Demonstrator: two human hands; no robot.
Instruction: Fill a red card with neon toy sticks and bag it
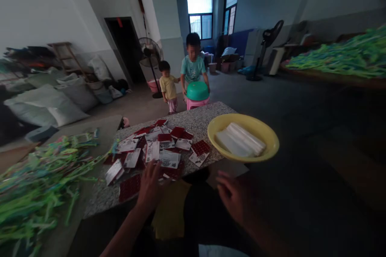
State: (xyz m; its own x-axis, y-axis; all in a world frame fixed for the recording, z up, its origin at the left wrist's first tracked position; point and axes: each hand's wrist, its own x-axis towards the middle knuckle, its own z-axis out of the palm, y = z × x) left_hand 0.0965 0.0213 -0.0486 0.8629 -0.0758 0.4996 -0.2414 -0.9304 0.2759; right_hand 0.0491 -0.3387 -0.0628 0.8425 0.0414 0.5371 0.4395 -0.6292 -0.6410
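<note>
My left hand [150, 182] is at the near edge of a stone-topped table [196, 116], its fingers reaching over a loose pile of small flat packets [169, 159]. The packets show dark red and printed white faces. Nothing plainly sits in that hand. Lower and to the right, my right hand [231, 196] hangs in front of the table edge with its fingers apart, holding nothing visible; it is slightly blurred. Beyond it, a yellow basin [273, 150] at the table's right end holds clear plastic sheets or bags [245, 138].
Green stringy strips [45, 184] cover a surface at left; more strips [340, 56] lie on a table at right. Two people stand past the table, one with hands at a green basin [197, 90] on a pink stool [197, 103]. White sacks [48, 104] and fans [256, 54] stand behind.
</note>
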